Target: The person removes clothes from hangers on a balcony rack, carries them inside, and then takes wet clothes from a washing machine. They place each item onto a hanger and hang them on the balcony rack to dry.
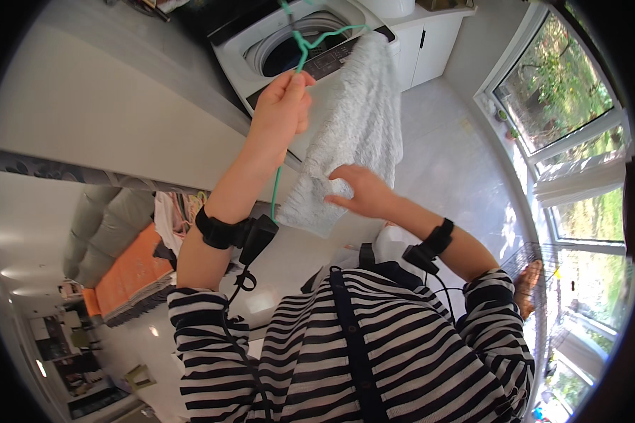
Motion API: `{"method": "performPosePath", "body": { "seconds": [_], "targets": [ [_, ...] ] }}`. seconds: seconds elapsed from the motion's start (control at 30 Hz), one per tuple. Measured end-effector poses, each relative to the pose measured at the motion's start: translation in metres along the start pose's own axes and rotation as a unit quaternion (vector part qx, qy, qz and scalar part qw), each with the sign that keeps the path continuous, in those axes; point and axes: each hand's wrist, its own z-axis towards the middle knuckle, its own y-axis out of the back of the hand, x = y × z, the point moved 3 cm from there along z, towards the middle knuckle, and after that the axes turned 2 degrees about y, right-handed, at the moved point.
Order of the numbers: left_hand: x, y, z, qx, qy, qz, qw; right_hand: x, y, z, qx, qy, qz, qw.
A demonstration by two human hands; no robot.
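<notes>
My left hand (283, 108) is closed around one side of a green wire clothes hanger (302, 46), held raised in front of me. A pale grey-white fluffy towel (362, 106) hangs slanting along the hanger, between one end near the washing machine and the other near my left forearm. Beside the towel's lower part is my right hand (367, 193), thumb and fingers apart. Whether its fingertips touch the cloth I cannot tell. The hanger's lower bar is hidden by the towel.
Beyond the hanger stands a top-loading washing machine (267, 63), lid raised. White cabinets (428, 50) are to its right. Windows (555, 79) line the right side, with a wire rack (552, 275) below. An orange-covered sofa (132, 269) is at the left, past a partition (111, 116).
</notes>
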Motion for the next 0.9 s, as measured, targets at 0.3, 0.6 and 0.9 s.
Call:
{"method": "performPosePath", "body": {
  "seconds": [0.3,0.6,0.9],
  "targets": [
    [0.0,0.025,0.014,-0.108,-0.034,0.009,0.994,0.038,-0.039,0.014,-0.121,0.165,0.087,0.975],
    [-0.013,0.055,-0.024,-0.128,-0.013,0.064,0.99,-0.013,-0.031,-0.008,0.162,-0.02,0.086,0.983],
    [-0.084,0.055,-0.066,-0.128,-0.058,0.06,0.988,-0.042,0.014,0.025,-0.06,-0.053,0.094,0.992]
  ]
}}
